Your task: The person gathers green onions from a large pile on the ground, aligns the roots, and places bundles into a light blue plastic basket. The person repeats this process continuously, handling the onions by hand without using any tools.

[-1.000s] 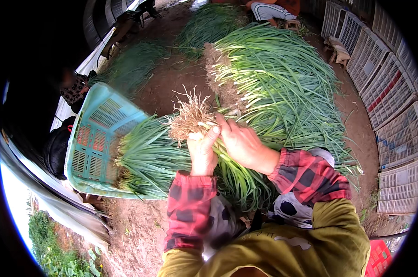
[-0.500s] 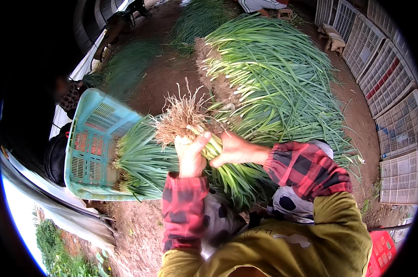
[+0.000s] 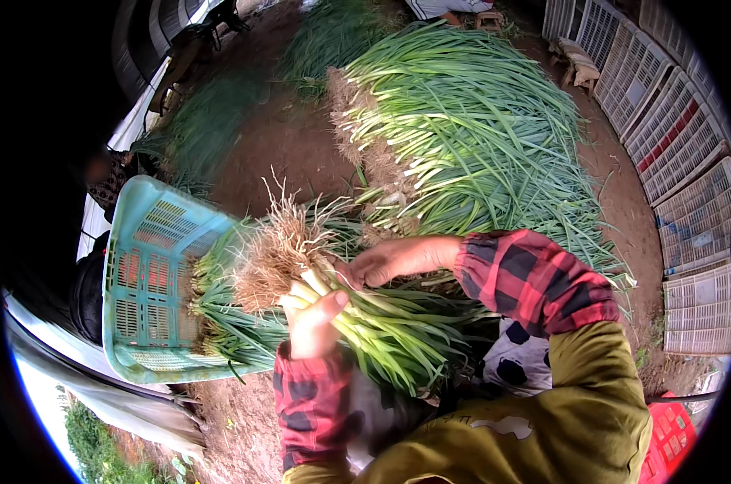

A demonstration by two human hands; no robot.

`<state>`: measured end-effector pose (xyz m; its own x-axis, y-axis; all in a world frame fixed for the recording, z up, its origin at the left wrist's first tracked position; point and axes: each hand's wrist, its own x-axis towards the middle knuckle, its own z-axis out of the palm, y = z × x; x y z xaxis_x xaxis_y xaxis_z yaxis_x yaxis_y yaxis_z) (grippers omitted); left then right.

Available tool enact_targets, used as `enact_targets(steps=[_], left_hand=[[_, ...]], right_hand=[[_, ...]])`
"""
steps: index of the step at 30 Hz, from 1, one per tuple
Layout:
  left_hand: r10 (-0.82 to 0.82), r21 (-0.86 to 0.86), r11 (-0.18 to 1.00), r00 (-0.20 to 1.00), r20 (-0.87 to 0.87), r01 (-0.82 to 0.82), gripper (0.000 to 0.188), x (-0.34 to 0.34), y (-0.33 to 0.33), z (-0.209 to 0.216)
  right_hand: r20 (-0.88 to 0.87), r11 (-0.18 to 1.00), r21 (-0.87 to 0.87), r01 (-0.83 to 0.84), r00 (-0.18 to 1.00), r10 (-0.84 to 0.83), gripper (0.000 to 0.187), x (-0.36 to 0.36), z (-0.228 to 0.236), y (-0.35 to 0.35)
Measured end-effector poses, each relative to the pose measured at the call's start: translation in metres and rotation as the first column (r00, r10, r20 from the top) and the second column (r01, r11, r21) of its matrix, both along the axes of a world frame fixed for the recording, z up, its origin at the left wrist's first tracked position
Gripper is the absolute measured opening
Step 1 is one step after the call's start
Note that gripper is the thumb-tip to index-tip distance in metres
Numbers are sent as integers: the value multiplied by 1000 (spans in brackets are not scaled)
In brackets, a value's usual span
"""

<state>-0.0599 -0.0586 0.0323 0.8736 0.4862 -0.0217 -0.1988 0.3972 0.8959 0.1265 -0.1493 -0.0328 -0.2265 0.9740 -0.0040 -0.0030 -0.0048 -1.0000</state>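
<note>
A bunch of green onions [image 3: 386, 331] lies across my lap, its tangled brown roots [image 3: 277, 250] pointing up and to the left. Wrapped round the pale stem ends is my left hand [image 3: 312, 321], with its thumb on top. My right hand [image 3: 394, 260] reaches in from the right, and its bent fingers pinch at the stems just below the roots. Whether a single stalk sits between those fingers is hard to make out. Long green leaves fan out from the bunch toward the lower right.
To the left, a turquoise plastic crate [image 3: 139, 355] holds more green onions. A large heap of them [image 3: 478, 121] covers the ground ahead and right. White crates [image 3: 692, 218] line the right side; a red crate [image 3: 668, 436] stands lower right. Other people are partly visible farther off.
The bunch has come lower and left, its leaves swinging rightward over my lap. My right hand has shifted from clasping the bunch's side to pinching near the roots.
</note>
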Motion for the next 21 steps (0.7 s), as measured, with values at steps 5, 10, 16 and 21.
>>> enact_targets(steps=[5,10,16,21], left_hand=[[176,54,983,984,17,-176,49,6,16,-3],[205,64,977,979,2,-205,26,15,19,0],[167,87,982,986,-21,-165,26,16,19,2],[76,97,992,997,25,-78,29,18,15,8]], right_hand=[[884,790,274,548,179,-431,35,124,-93,36],[837,696,547,466,-325,-441,20,185,-147,9],[767,728,547,413,99,-633,23,150,-57,-14],[564,651,709,271,336,-754,28,33,62,-39]])
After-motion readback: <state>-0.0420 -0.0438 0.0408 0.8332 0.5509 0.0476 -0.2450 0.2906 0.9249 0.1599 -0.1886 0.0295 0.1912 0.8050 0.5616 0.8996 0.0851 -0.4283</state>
